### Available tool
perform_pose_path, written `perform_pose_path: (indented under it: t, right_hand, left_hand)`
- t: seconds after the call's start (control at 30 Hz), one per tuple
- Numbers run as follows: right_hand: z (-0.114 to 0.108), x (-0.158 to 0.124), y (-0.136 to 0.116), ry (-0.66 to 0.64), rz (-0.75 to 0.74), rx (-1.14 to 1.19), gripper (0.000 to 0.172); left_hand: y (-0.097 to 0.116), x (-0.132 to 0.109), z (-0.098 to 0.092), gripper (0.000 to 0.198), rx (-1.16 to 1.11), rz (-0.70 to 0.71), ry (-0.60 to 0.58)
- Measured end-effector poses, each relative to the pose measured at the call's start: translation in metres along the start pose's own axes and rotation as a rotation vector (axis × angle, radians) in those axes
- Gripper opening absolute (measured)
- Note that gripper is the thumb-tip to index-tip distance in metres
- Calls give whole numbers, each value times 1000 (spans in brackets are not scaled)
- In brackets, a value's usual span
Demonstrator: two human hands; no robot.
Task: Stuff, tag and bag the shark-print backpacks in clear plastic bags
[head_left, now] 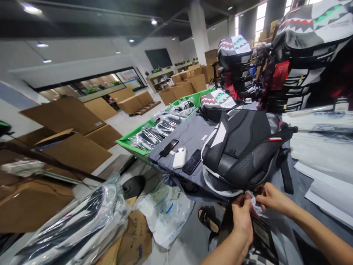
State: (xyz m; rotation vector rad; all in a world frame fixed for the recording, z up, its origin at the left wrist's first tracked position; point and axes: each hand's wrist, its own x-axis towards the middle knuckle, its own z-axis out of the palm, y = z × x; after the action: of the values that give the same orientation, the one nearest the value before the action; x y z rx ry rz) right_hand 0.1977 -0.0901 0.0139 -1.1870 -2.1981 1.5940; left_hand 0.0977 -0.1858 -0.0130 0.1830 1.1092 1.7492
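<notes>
A black backpack [242, 147] with white side panels and padded straps lies on the grey-covered table [179, 134]. Just below its near edge, my left hand [243, 213] and my right hand [268, 195] are close together, fingers pinched. Between them shows a thin whitish piece [251, 197] with a red line beneath it, perhaps plastic film; its exact kind is unclear. Both hands seem closed on this piece, and the fingertips are partly hidden. To the left of the backpack lie a white power bank [179, 158], a black phone [192, 162] and another dark phone [168, 148].
A green bin [121, 141] of plastic-wrapped bags stands beyond the table. Stacked backpacks [303, 66] rise at the back right, with plastic sheets [322, 140] below them. Wrapped bags [82, 221], a white plastic sack [168, 213] and cardboard boxes [74, 154] occupy the left.
</notes>
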Motion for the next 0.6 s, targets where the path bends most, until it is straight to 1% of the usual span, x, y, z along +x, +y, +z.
perform_pose_path:
  t: [0.1,0.13,0.17,0.23,0.27,0.3,0.33,0.4,0.47,0.53,0.6]
  right_hand:
    - [6,-2,5,189,6,-95,32]
    - [8,-4,6,223,-4,-117,33]
    - [9,-5,7,212,-16,-119,35]
    - [10,-8,9,86,-37,-65,43]
    - [10,-9,11,17,-39,-15,51]
    - [10,-9,13,-26,-28,41,58]
    - [9,-9,15,-41,-5,94,65]
    - [8,-7,18,-34,46,198,74]
    - [9,-3,17,-74,83,293,79]
    - [10,2,13,-173,88,364,82]
    - [11,4,8,-272,108,420,85]
  left_hand:
    - [-2,-1,1,62,-13,19,36]
    - [-3,-2,1,63,-24,21,50]
    - [-3,-2,1,65,-36,18,65]
    - [-5,-2,2,68,-53,1,90]
    - [-7,-2,2,69,-59,-10,89]
    - [-8,-2,1,70,-62,-18,81]
    - [-10,-2,1,70,-63,-20,74]
    - [-13,1,1,70,-59,-10,70]
    - [-16,4,1,71,-45,4,81]
    - [-19,7,3,73,-37,12,103]
    - [-19,6,1,71,-16,54,135]
